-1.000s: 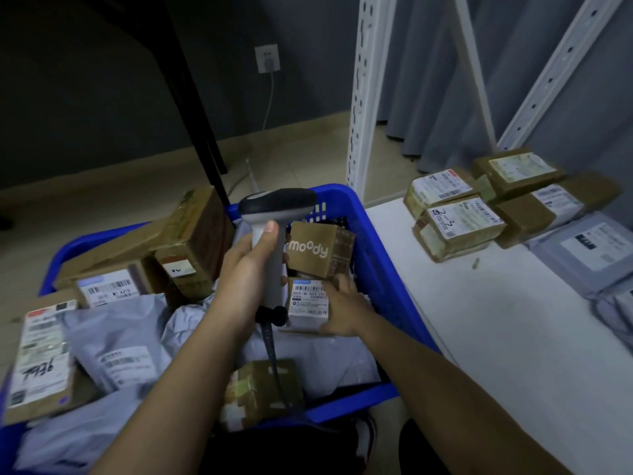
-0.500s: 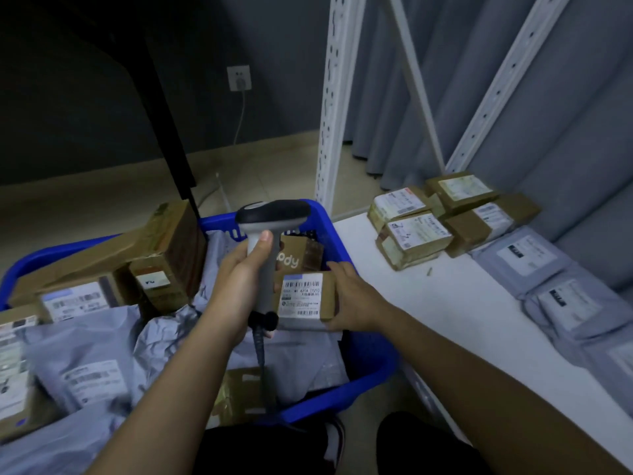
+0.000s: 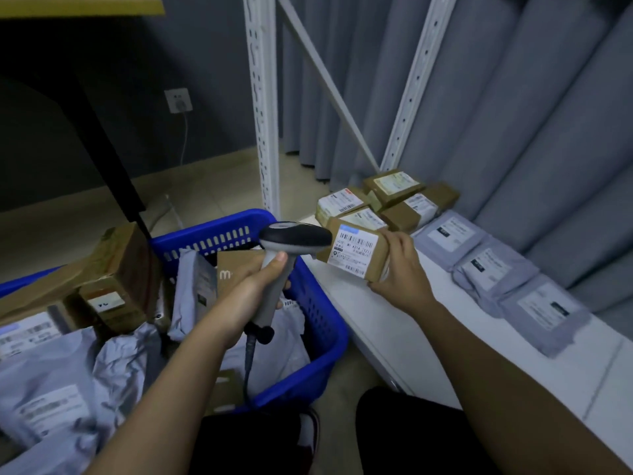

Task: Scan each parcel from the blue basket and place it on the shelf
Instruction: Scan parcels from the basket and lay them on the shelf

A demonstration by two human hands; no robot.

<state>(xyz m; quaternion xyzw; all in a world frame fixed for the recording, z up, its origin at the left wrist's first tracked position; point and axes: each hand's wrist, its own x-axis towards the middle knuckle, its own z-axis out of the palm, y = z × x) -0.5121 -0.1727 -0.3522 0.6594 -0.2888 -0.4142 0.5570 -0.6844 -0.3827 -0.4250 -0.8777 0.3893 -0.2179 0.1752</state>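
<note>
The right hand (image 3: 402,274) grips a small brown parcel (image 3: 356,253) at its end, label turned up toward the scanner (image 3: 294,236), probably so the barcode can be read. The parcel hangs just over the white shelf (image 3: 428,337), beside the blue basket (image 3: 318,323). The left hand (image 3: 251,293) is curled around the scanner handle.

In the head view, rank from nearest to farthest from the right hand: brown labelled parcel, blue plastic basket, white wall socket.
1. Brown labelled parcel: gripped by the right hand.
2. Blue plastic basket: lower left of it.
3. White wall socket: far upper left.
</note>
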